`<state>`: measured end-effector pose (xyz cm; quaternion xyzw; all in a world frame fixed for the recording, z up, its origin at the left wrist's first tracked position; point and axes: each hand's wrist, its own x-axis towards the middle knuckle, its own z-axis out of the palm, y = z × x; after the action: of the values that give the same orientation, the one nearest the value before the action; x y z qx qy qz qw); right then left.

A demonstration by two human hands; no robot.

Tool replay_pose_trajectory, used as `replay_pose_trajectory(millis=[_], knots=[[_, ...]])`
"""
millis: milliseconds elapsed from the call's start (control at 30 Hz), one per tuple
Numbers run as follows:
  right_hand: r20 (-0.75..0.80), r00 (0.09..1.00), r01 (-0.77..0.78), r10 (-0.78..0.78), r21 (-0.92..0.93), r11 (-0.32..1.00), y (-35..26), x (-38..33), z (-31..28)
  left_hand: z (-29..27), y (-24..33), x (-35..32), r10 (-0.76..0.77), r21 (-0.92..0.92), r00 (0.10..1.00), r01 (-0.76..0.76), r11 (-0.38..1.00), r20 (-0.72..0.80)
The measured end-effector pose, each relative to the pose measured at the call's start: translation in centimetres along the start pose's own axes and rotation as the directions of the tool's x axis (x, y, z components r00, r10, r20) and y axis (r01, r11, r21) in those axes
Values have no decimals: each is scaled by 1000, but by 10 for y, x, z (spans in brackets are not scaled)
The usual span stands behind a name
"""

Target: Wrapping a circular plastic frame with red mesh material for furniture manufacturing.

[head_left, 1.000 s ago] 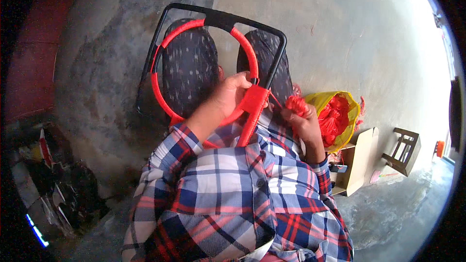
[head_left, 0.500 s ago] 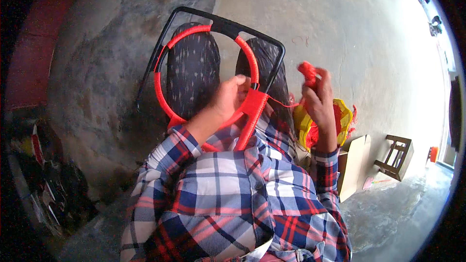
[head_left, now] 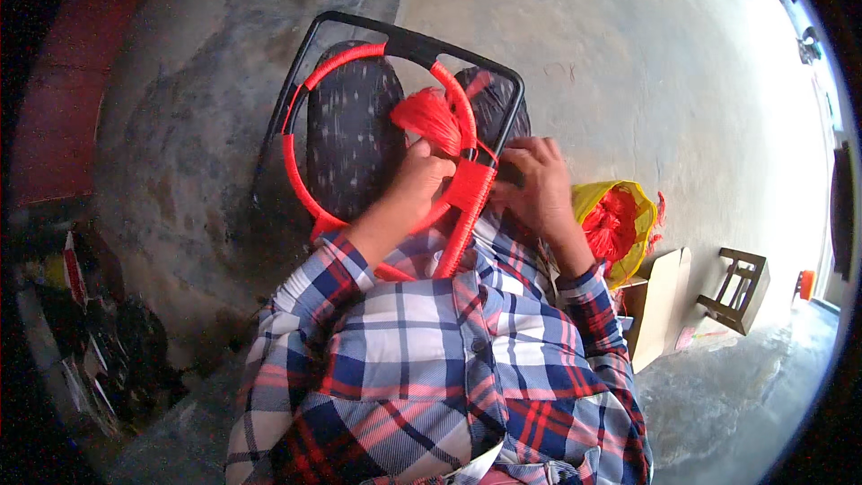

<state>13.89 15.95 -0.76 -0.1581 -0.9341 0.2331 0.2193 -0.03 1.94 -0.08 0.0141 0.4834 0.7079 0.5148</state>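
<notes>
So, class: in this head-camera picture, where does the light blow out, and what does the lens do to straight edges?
Head view: daylight washes out the upper right, beyond the small wooden stool; the left rim falls into dark shadow; the fisheye lens bows the black metal chair frame and rings the picture in black; the red cord bundle looks slightly soft.

I see a black frame (head_left: 417, 36) with a hoop (head_left: 296, 175) wrapped in red cord, a red cord bundle (head_left: 429, 119), dark speckled trousers (head_left: 346, 126), my red, white and blue plaid shirt (head_left: 431, 368), a yellow bag (head_left: 620, 216) and the grey floor (head_left: 628, 63)
</notes>
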Motion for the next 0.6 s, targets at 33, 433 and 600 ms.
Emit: replay_pose_trajectory(millis=[33,433,600], knots=[[63,998,-16,14,41,999,-7,0,5,-1,-1,1,-3,-2,1000,3,1000,0],[225,883,-403,412,814,419,18,-24,2,2,6,1,-165,-143,965,196,970,204],[339,783,-224,521,936,-272,9,-17,-13,8,10,-1,-81,-76,994,86,993,71]])
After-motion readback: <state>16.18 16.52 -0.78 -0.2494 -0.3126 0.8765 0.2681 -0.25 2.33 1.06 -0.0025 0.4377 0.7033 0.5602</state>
